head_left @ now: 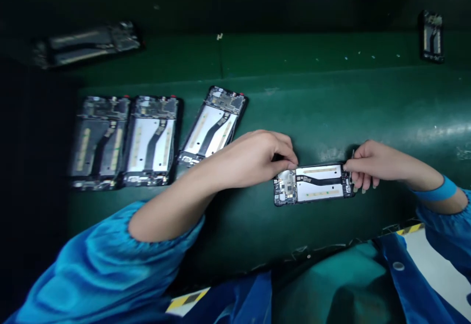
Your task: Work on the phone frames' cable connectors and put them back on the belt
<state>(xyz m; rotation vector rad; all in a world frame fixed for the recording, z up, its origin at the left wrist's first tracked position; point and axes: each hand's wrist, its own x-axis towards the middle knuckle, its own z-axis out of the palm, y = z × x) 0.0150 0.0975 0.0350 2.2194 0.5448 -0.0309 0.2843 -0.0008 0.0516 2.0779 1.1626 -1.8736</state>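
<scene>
Item: open black rectangular phone chassis w/ white inner plate and black flex cable (319, 188). Location: flat on smooth dark green worktop (401, 111), nearer front edge than back. Long axis approx. parallel to front edge; circuit-board end L, opp. short end R.

L hand (263, 155): at chassis back L corner, thumb + fingertip in narrow pinch; chassis extends R and frontward from this grip. R hand (368, 163): at back R corner, thumb tip over it, other fingers curled beside short end; chassis extends L from this grip. Neither hand is nearer. From where I stand, can't tell if either pinches frame or a small part.

Outward: tilted black-framed white-plated chassis (211, 130), partly hidden by L forearm. Toward worktop L edge, side by side: upright white-plated unit (151, 142), grey-plated unit (98, 142). Near back L corner: dark chassis (88, 44); near back R corner: another (432, 37).
</scene>
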